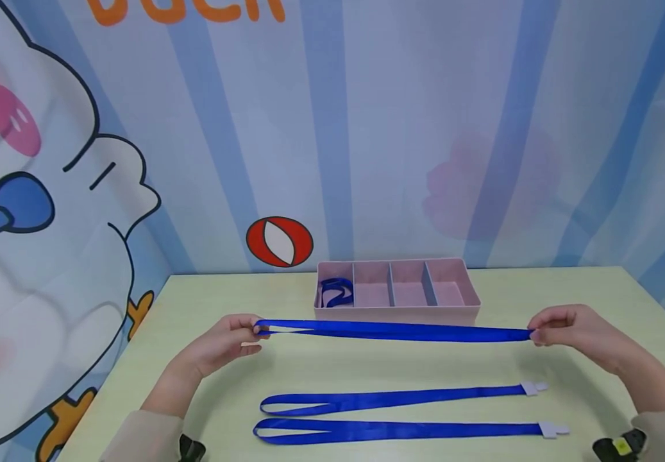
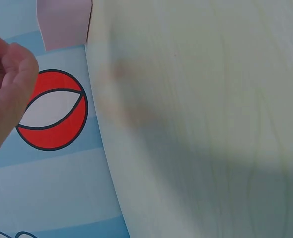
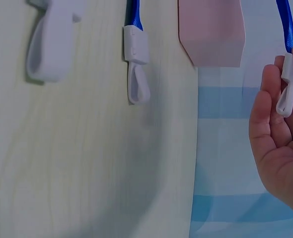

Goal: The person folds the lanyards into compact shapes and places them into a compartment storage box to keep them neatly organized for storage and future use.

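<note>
A blue lanyard (image 1: 395, 331) is stretched level above the table between both hands. My left hand (image 1: 225, 343) holds its looped end between thumb and fingers. At the other end, my right hand (image 1: 586, 337) pinches the strap right by its white plastic clip (image 3: 290, 72), which lies against the fingers in the right wrist view. In the left wrist view only part of the left hand (image 2: 10, 84) shows. Two more blue lanyards, an upper one (image 1: 390, 400) and a lower one (image 1: 413, 430), lie straight on the table below, loops to the left and white clips to the right.
Behind the stretched lanyard stands a pink box (image 1: 395, 315) with several compartments. A coiled blue lanyard (image 1: 338, 292) sits in its leftmost compartment. The pale table (image 1: 240, 289) ends at a striped, printed backdrop (image 1: 378, 128).
</note>
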The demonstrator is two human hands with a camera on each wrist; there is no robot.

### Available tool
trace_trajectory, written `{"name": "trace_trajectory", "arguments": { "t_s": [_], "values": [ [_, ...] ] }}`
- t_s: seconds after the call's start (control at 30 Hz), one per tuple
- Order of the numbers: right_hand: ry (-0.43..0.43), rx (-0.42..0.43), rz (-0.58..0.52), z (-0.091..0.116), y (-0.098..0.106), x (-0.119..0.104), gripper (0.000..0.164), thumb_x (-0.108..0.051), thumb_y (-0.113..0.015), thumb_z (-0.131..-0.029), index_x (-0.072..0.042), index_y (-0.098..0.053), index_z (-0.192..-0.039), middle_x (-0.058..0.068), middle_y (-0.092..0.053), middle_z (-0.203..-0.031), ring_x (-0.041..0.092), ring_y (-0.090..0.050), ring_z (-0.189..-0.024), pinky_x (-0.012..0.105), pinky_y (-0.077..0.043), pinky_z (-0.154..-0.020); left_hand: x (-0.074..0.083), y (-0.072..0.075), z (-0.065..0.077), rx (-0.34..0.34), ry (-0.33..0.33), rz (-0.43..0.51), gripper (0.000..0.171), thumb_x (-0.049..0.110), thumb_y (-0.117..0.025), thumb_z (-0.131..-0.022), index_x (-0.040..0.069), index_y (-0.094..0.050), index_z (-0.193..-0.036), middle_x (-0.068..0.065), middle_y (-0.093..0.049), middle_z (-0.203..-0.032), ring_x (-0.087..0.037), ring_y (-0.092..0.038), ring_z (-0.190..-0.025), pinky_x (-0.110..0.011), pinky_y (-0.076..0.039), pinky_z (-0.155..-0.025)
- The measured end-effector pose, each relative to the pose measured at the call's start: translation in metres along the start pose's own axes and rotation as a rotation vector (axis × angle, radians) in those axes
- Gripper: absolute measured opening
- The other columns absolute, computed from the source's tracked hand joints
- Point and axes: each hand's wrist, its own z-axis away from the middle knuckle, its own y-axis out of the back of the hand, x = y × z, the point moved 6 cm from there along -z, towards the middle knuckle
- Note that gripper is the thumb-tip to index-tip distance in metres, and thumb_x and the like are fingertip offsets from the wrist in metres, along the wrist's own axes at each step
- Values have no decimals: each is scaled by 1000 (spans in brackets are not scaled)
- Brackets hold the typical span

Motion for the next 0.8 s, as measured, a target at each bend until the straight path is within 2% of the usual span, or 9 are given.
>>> {"name": "trace_trajectory", "arguments": {
  "t_s": [0.13, 0.23, 0.33, 0.43, 0.53, 0.67, 0.8],
  "values": [
    [13, 9, 0, 1, 3, -1, 17, -7, -53, -94, -14, -68, -98, 0, -69, -89, 17, -65, -85, 25, -52, -76, 4, -3, 3, -16, 28, 79, 24, 11, -49, -94, 21, -67, -82, 2, -67, -95, -15, -61, -98, -46, -42, -97],
    [24, 6, -9, 2, 4, -1, 19, -5, -52, -94, -15, -68, -98, -1, -69, -89, 16, -65, -85, 24, -52, -76, 6, -4, 4, -6, 56, 103, 24, 22, -46, -98, 18, -66, -85, 0, -68, -95, -15, -64, -95, -39, -47, -93],
    [26, 3, -17, 2, 4, -1, 20, -5, -52, -94, -16, -68, -98, -2, -69, -89, 16, -65, -85, 24, -52, -76, 6, -3, 3, 52, 82, 84, 24, 29, -49, -98, 15, -65, -87, -3, -69, -91, -14, -67, -86, -28, -52, -83],
    [21, 6, -13, 1, 2, -2, 18, -6, -53, -94, -14, -68, -98, -3, -69, -89, 16, -65, -85, 25, -51, -76, 4, -1, 2, 131, 90, 50, 19, 26, -56, -95, 11, -66, -88, -4, -69, -85, -13, -68, -79, -22, -53, -75],
    [9, 15, -2, 0, 0, -3, 16, -6, -54, -94, -13, -69, -97, -3, -69, -88, 17, -64, -84, 25, -51, -76, 3, 1, 2, 219, 88, 34, 13, 20, -62, -91, 8, -68, -88, -4, -70, -81, -13, -68, -75, -21, -53, -71],
    [-5, 18, 2, 0, -3, -4, 15, -7, -56, -93, -14, -69, -97, -3, -69, -88, 18, -65, -84, 25, -51, -77, 1, 5, 2, 313, 80, 14, 14, 19, -66, -87, 5, -69, -90, -6, -70, -81, -14, -68, -75, -20, -53, -69],
    [10, 9, -17, 1, -2, -6, 17, -7, -56, -93, -18, -69, -96, -3, -68, -88, 18, -65, -84, 28, -53, -76, 0, 8, 3, 363, 72, -32, 22, 19, -69, -85, 1, -69, -98, -7, -69, -86, -14, -68, -77, -23, -54, -72]
  ]
}}
